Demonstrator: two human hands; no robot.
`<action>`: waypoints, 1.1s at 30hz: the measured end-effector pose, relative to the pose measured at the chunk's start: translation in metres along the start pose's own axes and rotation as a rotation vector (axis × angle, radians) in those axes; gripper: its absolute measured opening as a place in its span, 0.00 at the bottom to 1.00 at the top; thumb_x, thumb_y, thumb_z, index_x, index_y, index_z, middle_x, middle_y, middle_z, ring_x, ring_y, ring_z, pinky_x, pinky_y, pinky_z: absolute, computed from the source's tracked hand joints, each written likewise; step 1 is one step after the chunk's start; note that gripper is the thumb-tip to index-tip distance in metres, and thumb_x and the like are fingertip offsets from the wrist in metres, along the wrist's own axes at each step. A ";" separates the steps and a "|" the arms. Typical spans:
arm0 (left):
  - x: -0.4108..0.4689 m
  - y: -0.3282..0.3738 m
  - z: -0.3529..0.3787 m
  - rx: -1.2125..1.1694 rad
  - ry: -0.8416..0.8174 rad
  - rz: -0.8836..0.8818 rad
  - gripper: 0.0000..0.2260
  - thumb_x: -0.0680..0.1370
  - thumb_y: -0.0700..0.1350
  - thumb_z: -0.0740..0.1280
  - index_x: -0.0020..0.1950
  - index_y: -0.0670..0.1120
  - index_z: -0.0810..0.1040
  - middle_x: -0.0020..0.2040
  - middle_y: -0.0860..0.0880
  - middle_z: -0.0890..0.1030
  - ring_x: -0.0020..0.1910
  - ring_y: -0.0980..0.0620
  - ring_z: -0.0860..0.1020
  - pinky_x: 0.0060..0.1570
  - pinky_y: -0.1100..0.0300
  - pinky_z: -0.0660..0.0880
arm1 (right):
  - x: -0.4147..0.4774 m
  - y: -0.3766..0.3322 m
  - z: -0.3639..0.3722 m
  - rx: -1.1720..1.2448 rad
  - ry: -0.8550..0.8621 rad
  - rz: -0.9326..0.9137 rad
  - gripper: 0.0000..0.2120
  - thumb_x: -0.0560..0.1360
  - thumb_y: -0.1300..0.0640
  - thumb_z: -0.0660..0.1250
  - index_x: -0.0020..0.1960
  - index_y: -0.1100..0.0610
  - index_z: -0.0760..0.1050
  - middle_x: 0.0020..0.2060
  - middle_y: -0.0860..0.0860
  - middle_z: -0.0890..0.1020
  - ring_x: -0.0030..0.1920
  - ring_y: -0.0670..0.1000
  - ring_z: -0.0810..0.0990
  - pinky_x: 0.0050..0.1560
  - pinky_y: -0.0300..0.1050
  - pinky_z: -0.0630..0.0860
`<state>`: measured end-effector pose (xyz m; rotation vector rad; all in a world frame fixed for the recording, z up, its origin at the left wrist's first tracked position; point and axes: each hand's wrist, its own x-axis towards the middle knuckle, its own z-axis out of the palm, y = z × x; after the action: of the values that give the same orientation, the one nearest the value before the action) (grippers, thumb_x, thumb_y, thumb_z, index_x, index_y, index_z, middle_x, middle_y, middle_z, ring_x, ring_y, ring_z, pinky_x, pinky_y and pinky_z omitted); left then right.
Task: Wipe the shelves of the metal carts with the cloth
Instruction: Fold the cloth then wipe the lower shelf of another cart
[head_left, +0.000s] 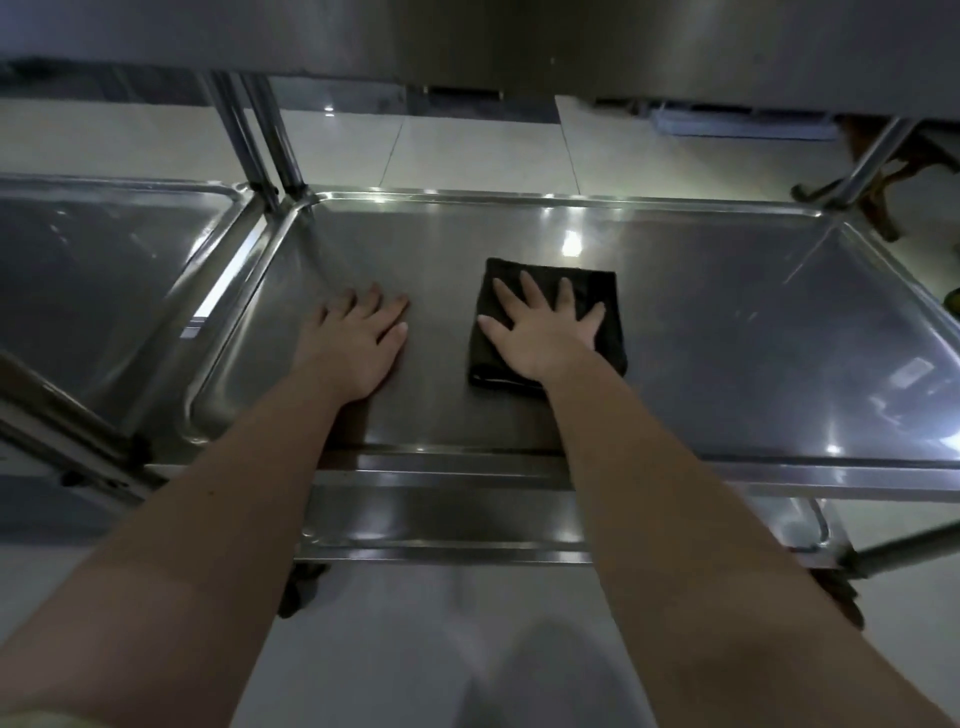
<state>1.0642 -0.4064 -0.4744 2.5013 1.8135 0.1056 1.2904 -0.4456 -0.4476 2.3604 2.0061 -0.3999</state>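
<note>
A folded black cloth (602, 291) lies flat on the middle shelf (727, 332) of a shiny metal cart. My right hand (540, 332) presses down on the cloth with its fingers spread and straight. To the left of the cloth, my left hand (353, 343) rests flat on the bare shelf, fingers straight. Both forearms reach in over the shelf's front rim. The shelf above fills the top of the view.
A second metal cart's shelf (104, 270) stands close on the left, with upright posts (265, 135) between the two. A lower shelf (441, 525) shows under the front rim. Pale tiled floor (467, 150) lies beyond, and wooden furniture legs (893, 176) stand far right.
</note>
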 end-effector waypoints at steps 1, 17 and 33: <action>0.000 -0.001 0.000 -0.003 -0.004 -0.001 0.23 0.83 0.58 0.46 0.78 0.61 0.52 0.80 0.51 0.53 0.78 0.45 0.52 0.75 0.45 0.49 | 0.003 -0.019 0.003 -0.002 -0.001 -0.041 0.31 0.78 0.30 0.44 0.78 0.36 0.42 0.79 0.43 0.42 0.78 0.60 0.37 0.69 0.75 0.37; -0.006 0.011 -0.002 -0.022 -0.001 -0.039 0.23 0.83 0.59 0.47 0.78 0.61 0.53 0.80 0.52 0.52 0.79 0.46 0.51 0.75 0.45 0.47 | -0.005 0.113 -0.016 0.041 0.056 0.345 0.31 0.78 0.30 0.43 0.78 0.37 0.43 0.79 0.43 0.43 0.78 0.59 0.39 0.71 0.72 0.41; -0.007 0.007 -0.001 -0.059 0.005 -0.040 0.23 0.82 0.60 0.48 0.78 0.61 0.56 0.80 0.54 0.54 0.78 0.47 0.52 0.74 0.47 0.50 | -0.054 0.024 0.012 -0.001 0.066 -0.061 0.31 0.76 0.28 0.44 0.77 0.35 0.43 0.78 0.40 0.42 0.78 0.55 0.39 0.73 0.68 0.39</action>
<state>1.0688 -0.4155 -0.4732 2.4262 1.8339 0.1617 1.3042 -0.5044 -0.4514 2.3472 2.1103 -0.3266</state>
